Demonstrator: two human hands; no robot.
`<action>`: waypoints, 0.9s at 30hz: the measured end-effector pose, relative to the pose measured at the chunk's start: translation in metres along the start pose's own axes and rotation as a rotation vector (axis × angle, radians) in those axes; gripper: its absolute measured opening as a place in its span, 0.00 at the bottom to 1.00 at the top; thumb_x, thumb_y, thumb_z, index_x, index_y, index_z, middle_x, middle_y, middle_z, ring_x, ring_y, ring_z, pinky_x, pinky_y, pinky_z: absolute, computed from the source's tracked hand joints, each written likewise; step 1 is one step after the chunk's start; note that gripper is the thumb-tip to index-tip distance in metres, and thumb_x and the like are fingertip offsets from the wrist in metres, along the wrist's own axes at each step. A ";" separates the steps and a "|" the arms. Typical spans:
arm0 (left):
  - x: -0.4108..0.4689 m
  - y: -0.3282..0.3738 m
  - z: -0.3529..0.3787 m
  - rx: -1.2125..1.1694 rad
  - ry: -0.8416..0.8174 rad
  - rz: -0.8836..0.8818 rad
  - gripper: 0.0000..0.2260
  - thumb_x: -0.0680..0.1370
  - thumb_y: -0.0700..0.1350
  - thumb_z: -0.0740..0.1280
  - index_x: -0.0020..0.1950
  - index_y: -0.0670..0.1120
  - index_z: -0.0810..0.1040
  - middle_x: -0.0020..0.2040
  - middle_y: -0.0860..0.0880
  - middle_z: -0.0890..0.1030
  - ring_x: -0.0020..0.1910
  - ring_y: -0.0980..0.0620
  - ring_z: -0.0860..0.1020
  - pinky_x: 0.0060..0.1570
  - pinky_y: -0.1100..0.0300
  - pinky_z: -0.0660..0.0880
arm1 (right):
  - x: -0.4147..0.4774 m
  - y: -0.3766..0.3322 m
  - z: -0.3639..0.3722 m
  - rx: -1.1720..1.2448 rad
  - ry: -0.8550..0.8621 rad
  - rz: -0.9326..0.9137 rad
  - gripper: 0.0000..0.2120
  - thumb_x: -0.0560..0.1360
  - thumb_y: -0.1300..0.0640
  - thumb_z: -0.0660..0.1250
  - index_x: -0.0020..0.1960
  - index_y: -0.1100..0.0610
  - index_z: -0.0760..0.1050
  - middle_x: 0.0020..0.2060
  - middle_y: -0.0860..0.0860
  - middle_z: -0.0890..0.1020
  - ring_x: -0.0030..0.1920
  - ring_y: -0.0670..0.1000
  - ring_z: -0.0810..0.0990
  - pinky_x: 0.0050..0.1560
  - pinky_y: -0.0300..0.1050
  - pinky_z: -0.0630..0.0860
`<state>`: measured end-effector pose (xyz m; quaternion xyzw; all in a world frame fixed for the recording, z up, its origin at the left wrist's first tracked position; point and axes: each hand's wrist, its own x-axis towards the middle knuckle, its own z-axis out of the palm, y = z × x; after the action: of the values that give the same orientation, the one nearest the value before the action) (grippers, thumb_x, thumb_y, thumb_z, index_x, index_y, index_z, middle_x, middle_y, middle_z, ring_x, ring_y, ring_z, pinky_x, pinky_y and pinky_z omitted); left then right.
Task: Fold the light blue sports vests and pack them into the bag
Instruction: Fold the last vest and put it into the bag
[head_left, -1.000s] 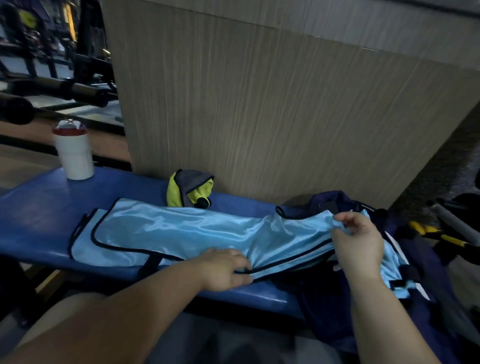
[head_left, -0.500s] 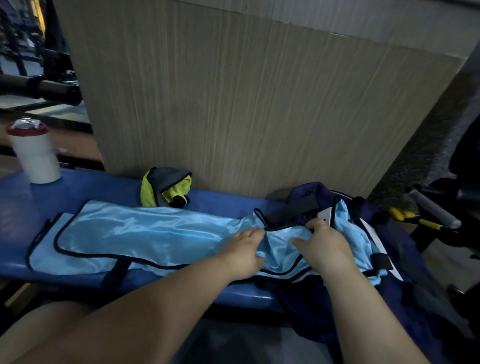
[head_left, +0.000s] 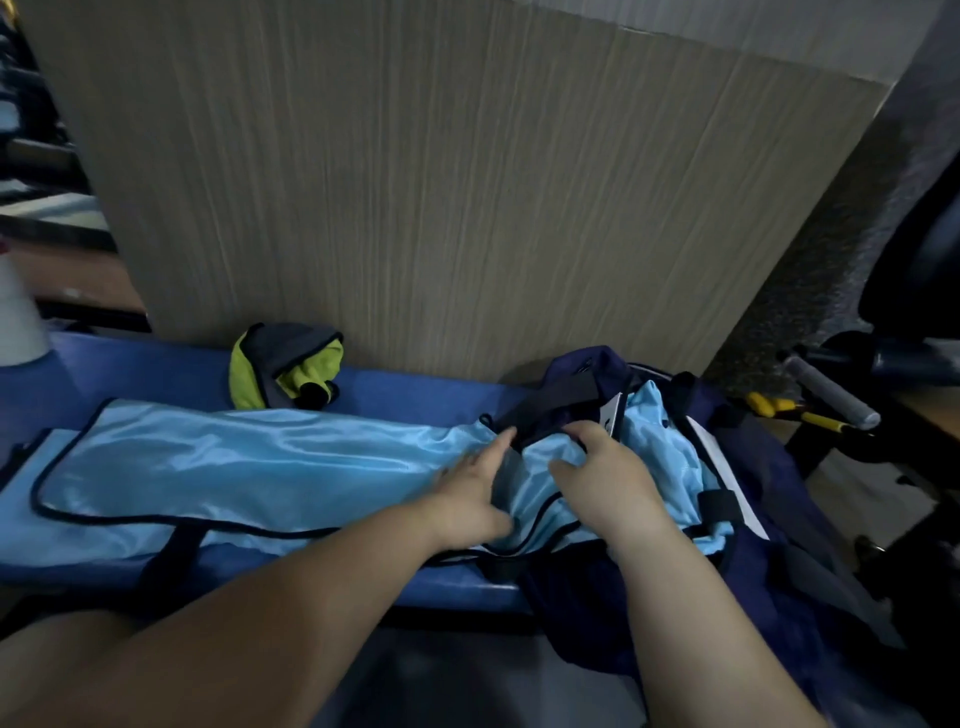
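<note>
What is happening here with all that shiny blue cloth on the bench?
A person is feeding a light blue satin sports vest into a dark navy fabric bag at the right end of a blue padded bench. The left hand presses flat on the cloth, and the right hand grips it at the bag's mouth. Most of the vest lies stretched out along the bench. A yellow-green and grey cloth bundle sits behind it.
</note>
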<state>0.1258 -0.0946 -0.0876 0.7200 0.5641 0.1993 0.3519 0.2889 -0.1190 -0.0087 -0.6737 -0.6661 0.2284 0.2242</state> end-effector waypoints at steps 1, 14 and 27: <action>-0.002 0.001 0.000 -0.099 0.054 0.010 0.45 0.69 0.45 0.68 0.77 0.64 0.45 0.78 0.53 0.58 0.72 0.47 0.66 0.68 0.56 0.67 | 0.000 -0.001 -0.001 0.023 0.001 0.000 0.20 0.79 0.54 0.61 0.71 0.48 0.67 0.55 0.51 0.80 0.48 0.51 0.75 0.47 0.44 0.71; -0.035 -0.002 -0.059 -1.149 0.122 -0.247 0.33 0.75 0.70 0.55 0.62 0.43 0.77 0.53 0.44 0.83 0.51 0.44 0.81 0.49 0.50 0.77 | 0.012 -0.059 0.058 0.835 -0.059 -0.001 0.19 0.76 0.62 0.68 0.63 0.47 0.71 0.48 0.56 0.83 0.49 0.58 0.84 0.55 0.59 0.80; -0.069 -0.071 -0.099 -0.364 0.456 -0.457 0.14 0.74 0.40 0.70 0.59 0.46 0.75 0.46 0.48 0.81 0.42 0.52 0.78 0.41 0.61 0.74 | -0.001 -0.065 0.131 0.300 -0.178 -0.351 0.21 0.76 0.64 0.64 0.66 0.47 0.71 0.52 0.45 0.81 0.50 0.45 0.80 0.56 0.42 0.77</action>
<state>-0.0093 -0.1244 -0.0658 0.4383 0.7295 0.3680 0.3745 0.1579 -0.1195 -0.0740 -0.4839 -0.7488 0.3409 0.2983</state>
